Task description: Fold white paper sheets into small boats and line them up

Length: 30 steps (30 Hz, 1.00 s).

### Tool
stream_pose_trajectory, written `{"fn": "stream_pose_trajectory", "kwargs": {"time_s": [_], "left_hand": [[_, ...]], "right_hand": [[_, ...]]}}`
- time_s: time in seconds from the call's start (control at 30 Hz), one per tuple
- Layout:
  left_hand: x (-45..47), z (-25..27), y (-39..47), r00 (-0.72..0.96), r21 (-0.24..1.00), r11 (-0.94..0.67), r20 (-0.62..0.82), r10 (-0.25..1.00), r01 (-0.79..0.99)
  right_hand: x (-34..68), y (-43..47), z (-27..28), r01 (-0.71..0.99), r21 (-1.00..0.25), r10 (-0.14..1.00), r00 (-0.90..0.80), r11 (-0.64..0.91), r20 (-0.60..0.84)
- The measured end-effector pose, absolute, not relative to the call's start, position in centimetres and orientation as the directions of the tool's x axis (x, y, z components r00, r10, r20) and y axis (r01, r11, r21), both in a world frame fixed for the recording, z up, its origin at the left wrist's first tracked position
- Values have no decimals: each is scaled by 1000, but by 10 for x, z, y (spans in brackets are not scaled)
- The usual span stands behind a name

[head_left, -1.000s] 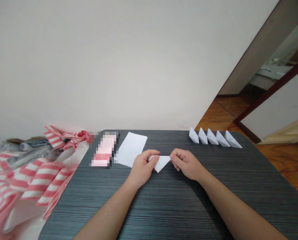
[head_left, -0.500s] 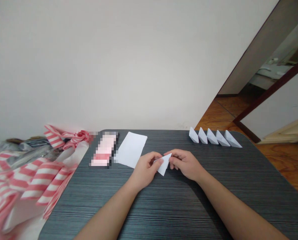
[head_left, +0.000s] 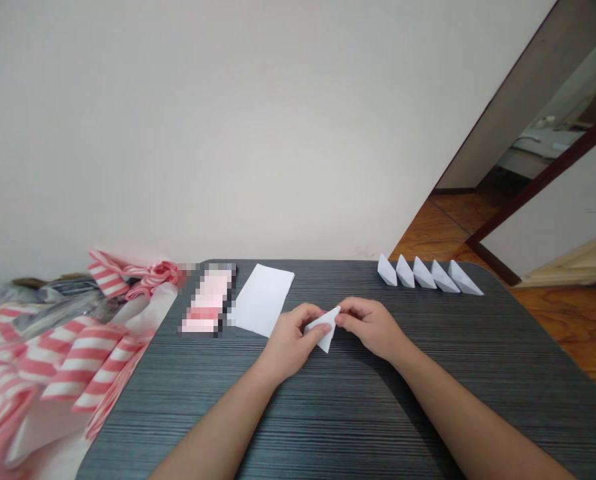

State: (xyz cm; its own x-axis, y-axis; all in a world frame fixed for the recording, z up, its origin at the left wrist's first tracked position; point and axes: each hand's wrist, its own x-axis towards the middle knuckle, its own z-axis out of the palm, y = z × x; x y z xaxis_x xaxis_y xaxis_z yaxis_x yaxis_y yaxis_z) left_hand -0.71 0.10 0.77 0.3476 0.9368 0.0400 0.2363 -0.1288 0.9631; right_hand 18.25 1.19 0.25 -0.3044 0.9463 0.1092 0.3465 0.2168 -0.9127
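Presently, the folded paper (head_left: 332,321) is grasped by fingers of the left hand (head_left: 291,340). Its tip, slanted far-right, is pinched by the right hand (head_left: 373,328).

The white folded paper (head_left: 327,342) is a small triangle, held tilted, one sharp corner pointing toward the far edge of the table (head_left: 298,427), another nearward. It is roughly midway between the left and right edges.
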Motion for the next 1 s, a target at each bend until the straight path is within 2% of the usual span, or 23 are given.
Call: {"fn": "stream_pose_trajectory", "kwargs": {"time_s": [0.1, 0.27, 0.33, 0.6, 0.7, 0.83, 1.0], "left_hand": [[-7, 6, 1, 332, 958, -112, 19, 943, 264], [-8, 4, 0, 367, 955, -56, -57, 928, 290], [-7, 6, 0, 389, 950, -51, -77, 918, 307], [-7, 15, 0, 414, 893, -188, 2, 910, 410], [-8, 12, 2, 368, 915, -140, -10, 930, 379], [-9, 7, 5, 336, 947, -74, -37, 941, 313], [-8, 3, 5, 360, 973, 27, -110, 926, 228]], "right_hand": [[181, 12, 4, 359, -885, 938, -280, 298, 202], [178, 9, 1, 442, -875, 959, -269, 199, 83], [177, 8, 0, 463, -865, 963, -258, 193, 77], [174, 7, 6, 442, -863, 948, -298, 244, 116], [176, 6, 6, 436, -867, 938, -336, 240, 91], [178, 4, 4, 421, -897, 926, -375, 134, -38], [180, 5, -1, 380, -923, 943, -326, 70, -63]]}}
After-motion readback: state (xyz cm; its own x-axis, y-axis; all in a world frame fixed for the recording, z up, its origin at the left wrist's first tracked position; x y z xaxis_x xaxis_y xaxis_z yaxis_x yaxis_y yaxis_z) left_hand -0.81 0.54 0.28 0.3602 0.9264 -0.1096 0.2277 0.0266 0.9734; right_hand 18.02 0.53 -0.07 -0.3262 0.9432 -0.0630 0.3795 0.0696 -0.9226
